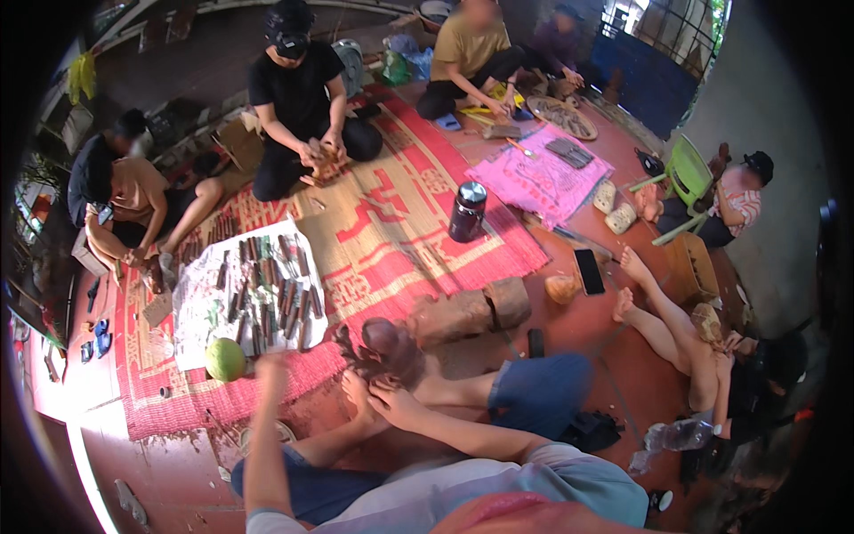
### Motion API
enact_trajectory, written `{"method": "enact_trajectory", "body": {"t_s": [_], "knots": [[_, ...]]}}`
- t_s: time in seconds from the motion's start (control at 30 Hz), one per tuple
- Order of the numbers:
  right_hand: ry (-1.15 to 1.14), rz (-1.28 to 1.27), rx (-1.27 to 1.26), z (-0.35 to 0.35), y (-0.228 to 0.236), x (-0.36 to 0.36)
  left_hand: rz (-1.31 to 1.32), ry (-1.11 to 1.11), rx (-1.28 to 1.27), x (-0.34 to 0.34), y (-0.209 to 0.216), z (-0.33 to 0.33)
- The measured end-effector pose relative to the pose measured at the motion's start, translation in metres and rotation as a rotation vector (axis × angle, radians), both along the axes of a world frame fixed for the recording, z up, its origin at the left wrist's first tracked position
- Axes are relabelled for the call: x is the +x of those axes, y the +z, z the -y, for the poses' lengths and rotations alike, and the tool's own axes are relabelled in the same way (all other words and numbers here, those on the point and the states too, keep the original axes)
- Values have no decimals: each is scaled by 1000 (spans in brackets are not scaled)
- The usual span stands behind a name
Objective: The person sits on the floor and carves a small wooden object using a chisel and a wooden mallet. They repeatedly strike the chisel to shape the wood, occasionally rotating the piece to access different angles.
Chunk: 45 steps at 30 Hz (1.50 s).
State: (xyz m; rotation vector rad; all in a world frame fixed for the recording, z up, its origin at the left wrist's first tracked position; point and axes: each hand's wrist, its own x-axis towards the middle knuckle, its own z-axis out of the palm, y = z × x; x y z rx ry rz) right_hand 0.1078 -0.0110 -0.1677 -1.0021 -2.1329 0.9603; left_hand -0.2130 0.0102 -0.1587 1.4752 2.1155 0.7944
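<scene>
A dark brown wood carving [393, 347] with a rounded top stands on the floor at the mat's near edge, by my bare feet. Against its lower edge, my right hand [398, 405] is closed, with the fingers curled on the wood next to one foot. My left hand [272, 372] is raised to the left of the carving, apart from it. Motion smears that hand, so its fingers and anything in them cannot be made out. Beyond the carving lies a thick, rough wood block [449, 319], with a second block [508, 303] at its right end.
Many carving tools [269, 294] lie on a white cloth [197, 307], beside a green round fruit [225, 360]. A black flask [467, 214] stands on the red and yellow mat [374, 258]. Rightward is a phone [588, 271]. Several people sit around, one [298, 98] handling a wooden piece.
</scene>
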Motion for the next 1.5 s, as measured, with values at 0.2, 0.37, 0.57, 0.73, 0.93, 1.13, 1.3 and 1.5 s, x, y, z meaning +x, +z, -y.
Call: {"method": "enact_trajectory", "body": {"t_s": [0.2,0.37,0.57,0.73,0.93,1.13,1.3,1.5], "knots": [[22,88,-132,-4,2,1,24,-399,173,151,-32,18],[75,103,-68,-21,-13,5,-15,-407,126,169,-60,7],[104,88,-106,-18,-6,2,57,-429,137,167,-53,10],[36,28,-32,-13,-12,-4,132,-387,130,166,-70,9],[85,117,-29,-21,0,-5,90,-383,157,162,-85,15],[53,16,2,3,-8,8,30,-389,125,176,-84,25],[55,33,-55,-19,-2,-5,246,-390,-90,154,-110,3],[150,163,-110,-5,-18,11,-69,-391,184,177,-84,22]]}}
